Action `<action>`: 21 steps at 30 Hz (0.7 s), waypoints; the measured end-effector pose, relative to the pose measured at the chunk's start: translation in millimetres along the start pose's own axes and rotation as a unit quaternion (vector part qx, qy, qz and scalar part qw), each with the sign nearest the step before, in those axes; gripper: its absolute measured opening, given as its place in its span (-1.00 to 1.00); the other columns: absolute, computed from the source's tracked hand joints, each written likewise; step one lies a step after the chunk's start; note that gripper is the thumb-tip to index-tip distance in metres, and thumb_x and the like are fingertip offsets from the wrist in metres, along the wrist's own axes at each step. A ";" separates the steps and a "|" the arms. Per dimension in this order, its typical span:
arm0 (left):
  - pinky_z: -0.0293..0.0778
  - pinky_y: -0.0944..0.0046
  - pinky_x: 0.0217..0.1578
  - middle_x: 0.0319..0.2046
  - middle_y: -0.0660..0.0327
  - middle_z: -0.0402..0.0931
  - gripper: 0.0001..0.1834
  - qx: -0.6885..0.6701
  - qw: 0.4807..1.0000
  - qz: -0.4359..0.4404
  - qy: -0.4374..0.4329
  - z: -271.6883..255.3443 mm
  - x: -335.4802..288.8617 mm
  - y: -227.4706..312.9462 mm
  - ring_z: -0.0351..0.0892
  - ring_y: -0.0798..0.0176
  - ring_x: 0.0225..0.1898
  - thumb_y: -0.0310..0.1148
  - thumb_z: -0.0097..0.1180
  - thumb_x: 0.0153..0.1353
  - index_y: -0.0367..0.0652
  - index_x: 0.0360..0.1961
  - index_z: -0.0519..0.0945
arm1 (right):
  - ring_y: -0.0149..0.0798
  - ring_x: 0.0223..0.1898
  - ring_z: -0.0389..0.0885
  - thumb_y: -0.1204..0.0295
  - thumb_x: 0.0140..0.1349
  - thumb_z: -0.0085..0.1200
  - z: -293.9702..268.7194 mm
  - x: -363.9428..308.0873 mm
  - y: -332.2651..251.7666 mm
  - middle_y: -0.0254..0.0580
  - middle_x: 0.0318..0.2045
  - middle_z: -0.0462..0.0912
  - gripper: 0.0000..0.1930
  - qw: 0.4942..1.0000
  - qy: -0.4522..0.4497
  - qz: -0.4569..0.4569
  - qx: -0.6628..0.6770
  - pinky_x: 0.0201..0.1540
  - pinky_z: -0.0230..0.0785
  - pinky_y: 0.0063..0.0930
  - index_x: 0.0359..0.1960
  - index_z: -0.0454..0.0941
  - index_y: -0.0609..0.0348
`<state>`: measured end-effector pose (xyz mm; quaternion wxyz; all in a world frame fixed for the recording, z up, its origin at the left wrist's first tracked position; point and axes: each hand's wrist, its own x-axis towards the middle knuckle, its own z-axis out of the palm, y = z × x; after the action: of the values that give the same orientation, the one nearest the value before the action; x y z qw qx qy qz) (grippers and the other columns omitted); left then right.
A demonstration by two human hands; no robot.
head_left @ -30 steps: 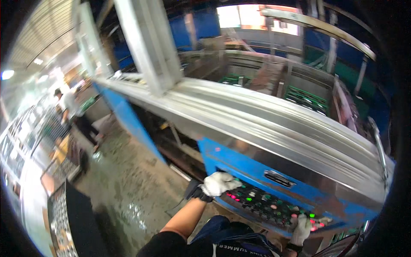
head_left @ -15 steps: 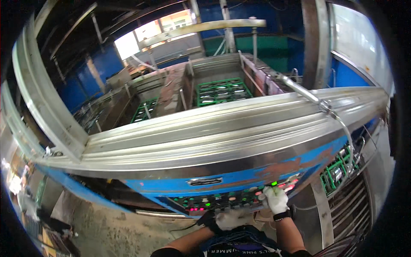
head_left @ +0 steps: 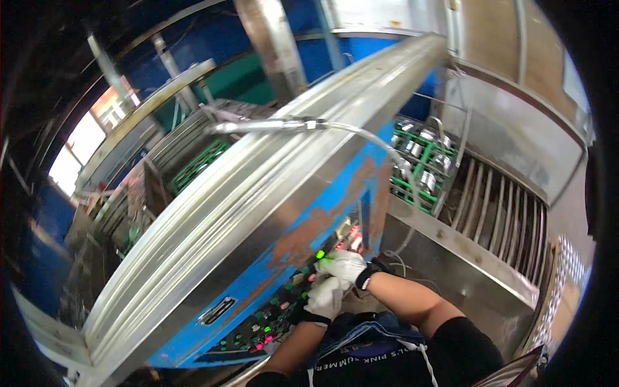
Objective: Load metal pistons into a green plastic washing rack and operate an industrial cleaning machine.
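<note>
A sloping control panel point(head_left: 284, 314) carries rows of green, red and pale buttons and several lit lamps. My right hand point(head_left: 347, 266), in a white glove with a dark wristband, is at the panel's upper right part, beside a bright green lamp point(head_left: 320, 255). Its fingers are bent together against the panel; what they grip, if anything, is hidden. My left hand point(head_left: 325, 298), also white-gloved, lies over the panel just below and left of the right one. Its fingertips are blurred and partly covered, so their pose is unclear.
Above the panel runs a wide metal beam point(head_left: 258, 187) on a blue housing with rusty patches. A hose with a metal fitting point(head_left: 303, 124) crosses it. Green racks of shiny metal parts point(head_left: 422, 164) stand on the right, beside a bed of bars point(head_left: 496, 213). Open tanks lie beyond the beam.
The view has swung to the right, bringing more of the rack and barred bed in. My left hand has come up to the panel beside my right hand, which stays near the green lamp.
</note>
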<state>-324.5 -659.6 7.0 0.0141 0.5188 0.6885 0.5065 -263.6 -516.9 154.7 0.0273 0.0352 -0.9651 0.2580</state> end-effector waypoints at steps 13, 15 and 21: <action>0.40 0.09 0.12 0.10 0.08 0.50 -0.54 -0.463 0.843 -0.261 0.087 -2.5 80.9 75.8 0.45 0.09 0.11 -0.08 -0.05 0.35 -0.21 0.08 0.53 | -0.07 -0.23 0.64 0.11 0.19 0.15 -230.3 -87.3 -125.8 -0.13 -0.33 0.63 -0.69 0.906 0.365 -0.212 0.034 -0.19 0.51 -0.25 -0.29 0.63 0.11; 0.37 -0.03 0.05 0.02 0.12 0.52 -0.52 -0.531 0.743 -0.398 0.088 -12.2 96.1 77.8 0.45 0.10 0.03 0.01 0.07 0.28 -0.13 0.05 0.54 | -0.02 -0.26 0.62 0.08 -0.03 0.26 -267.3 -50.4 -143.1 -0.09 -0.40 0.60 -0.62 0.858 0.454 -0.181 -0.157 -0.22 0.48 -0.19 -0.39 0.57 0.13; 0.52 0.06 -0.29 -0.32 0.17 0.65 -0.53 -0.541 0.716 -0.436 0.064 -30.2 112.1 69.8 0.60 0.21 -0.23 0.06 0.05 0.32 -0.19 -0.24 0.61 | 0.02 -0.27 0.72 -0.12 -0.14 0.22 -298.3 64.3 -140.1 0.02 -0.41 0.72 -0.46 0.949 0.272 0.020 -0.160 -0.23 0.56 -0.10 -0.39 0.75 0.15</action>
<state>-343.8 -602.1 128.1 0.4679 0.0313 0.4468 0.7619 -305.8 -492.2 486.9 0.2892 -0.0604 -0.9501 0.1002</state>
